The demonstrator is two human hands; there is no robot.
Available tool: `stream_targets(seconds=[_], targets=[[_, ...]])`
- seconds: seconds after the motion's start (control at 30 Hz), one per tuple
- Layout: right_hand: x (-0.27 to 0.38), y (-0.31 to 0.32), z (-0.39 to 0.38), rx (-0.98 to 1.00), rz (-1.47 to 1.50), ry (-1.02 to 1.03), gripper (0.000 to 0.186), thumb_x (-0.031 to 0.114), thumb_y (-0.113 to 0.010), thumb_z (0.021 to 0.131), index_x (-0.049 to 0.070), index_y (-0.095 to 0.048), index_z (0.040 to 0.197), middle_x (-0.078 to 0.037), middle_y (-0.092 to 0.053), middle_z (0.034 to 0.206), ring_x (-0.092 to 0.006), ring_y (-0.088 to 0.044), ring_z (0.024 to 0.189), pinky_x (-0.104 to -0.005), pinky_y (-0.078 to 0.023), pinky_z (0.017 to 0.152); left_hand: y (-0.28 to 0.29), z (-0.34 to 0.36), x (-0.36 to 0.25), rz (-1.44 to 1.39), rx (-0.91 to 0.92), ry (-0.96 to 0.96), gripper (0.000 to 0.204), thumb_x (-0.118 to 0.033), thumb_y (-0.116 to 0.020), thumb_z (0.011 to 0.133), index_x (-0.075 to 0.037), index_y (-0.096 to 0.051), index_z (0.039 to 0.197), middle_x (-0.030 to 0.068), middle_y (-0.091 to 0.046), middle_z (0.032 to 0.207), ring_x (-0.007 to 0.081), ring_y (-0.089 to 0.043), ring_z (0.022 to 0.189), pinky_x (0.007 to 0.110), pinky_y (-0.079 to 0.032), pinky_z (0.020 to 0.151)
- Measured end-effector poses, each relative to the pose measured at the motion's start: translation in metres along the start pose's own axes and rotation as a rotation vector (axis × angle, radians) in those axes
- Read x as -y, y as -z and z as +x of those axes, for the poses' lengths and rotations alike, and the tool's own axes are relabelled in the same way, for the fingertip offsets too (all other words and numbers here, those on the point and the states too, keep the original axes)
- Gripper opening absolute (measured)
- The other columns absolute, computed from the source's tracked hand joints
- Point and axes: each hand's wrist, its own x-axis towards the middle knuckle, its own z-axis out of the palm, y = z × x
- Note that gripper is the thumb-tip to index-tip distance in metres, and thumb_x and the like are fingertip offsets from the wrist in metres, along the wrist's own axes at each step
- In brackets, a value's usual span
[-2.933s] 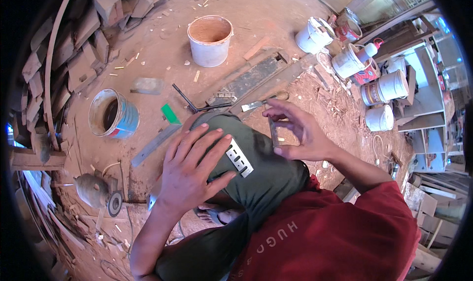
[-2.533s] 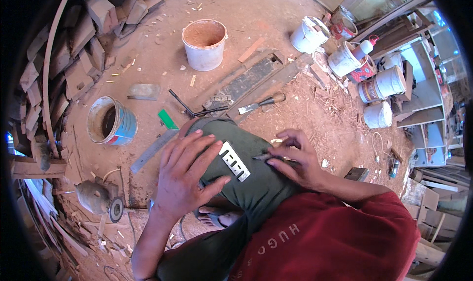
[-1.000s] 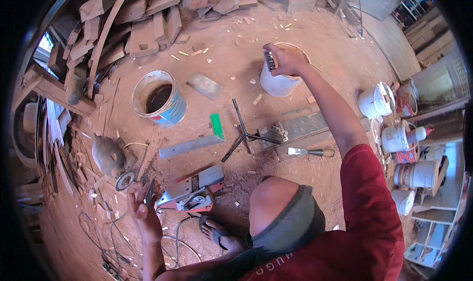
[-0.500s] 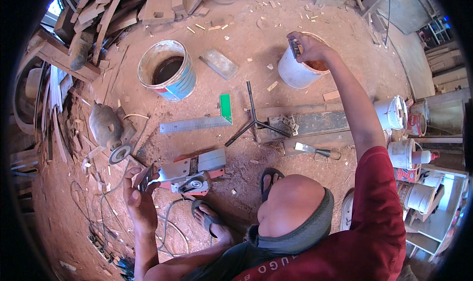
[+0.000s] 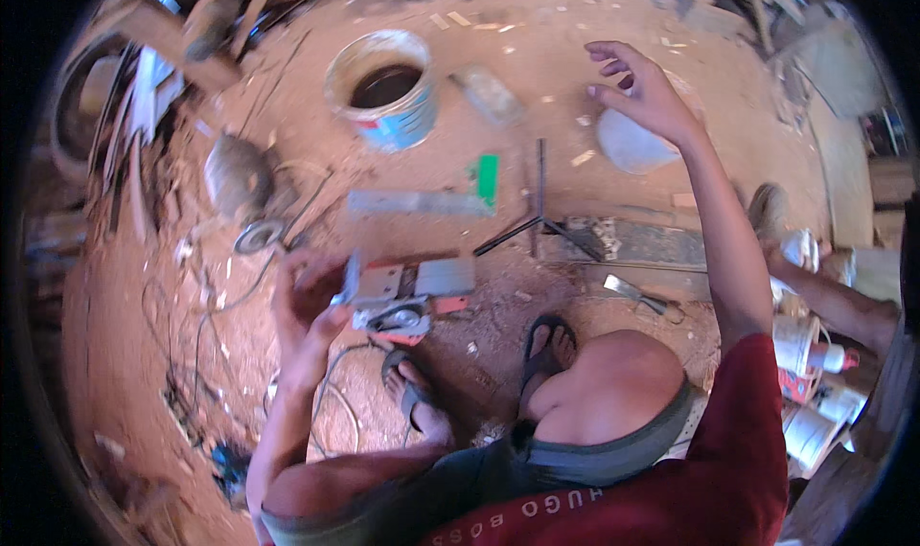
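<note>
The person wears a dark red shirt with a short, loose sleeve. Pale letters are printed in one line across its cloth. The shorts are dark green, and their hem is wide. The sandals are dark, with a broad strap over each foot.

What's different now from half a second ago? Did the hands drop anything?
The right hand, by the white bucket, has let go of its small dark piece; I can't see where it went. Another person's leg has appeared at the right. The left hand still holds a thin piece; the blue bucket and green-handled square stayed put.
</note>
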Motion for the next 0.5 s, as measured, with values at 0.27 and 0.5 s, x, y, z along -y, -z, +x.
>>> stream_targets(seconds=[0.27,0.5], targets=[[0.174,-0.155,-0.034,0.408,0.352,0.694,0.038,0.019,-0.070,0.090,0.007,-0.065,0.126,-0.015,-0.068,0.120,-0.0324,-0.065,0.107,-0.0459,-0.051,0.092,-0.019,0.011,0.033,-0.322,0.139,0.154,0.062,-0.031,-0.079,0.085,-0.006,-0.041,0.128,0.0219,-0.063,0.120,0.0267,-0.063,0.116,0.040,-0.051,0.098],[0.158,-0.210,-0.043,0.557,0.316,0.471,0.022,0.012,-0.066,0.093,0.003,-0.070,0.113,-0.014,-0.070,0.104,-0.0347,-0.067,0.101,-0.0431,-0.053,0.087,-0.010,-0.023,0.071,0.143,-0.065,0.013,0.062,-0.036,-0.077,0.086,-0.007,-0.052,0.134,0.0127,-0.060,0.119,0.0289,-0.061,0.112,0.042,-0.052,0.092]])
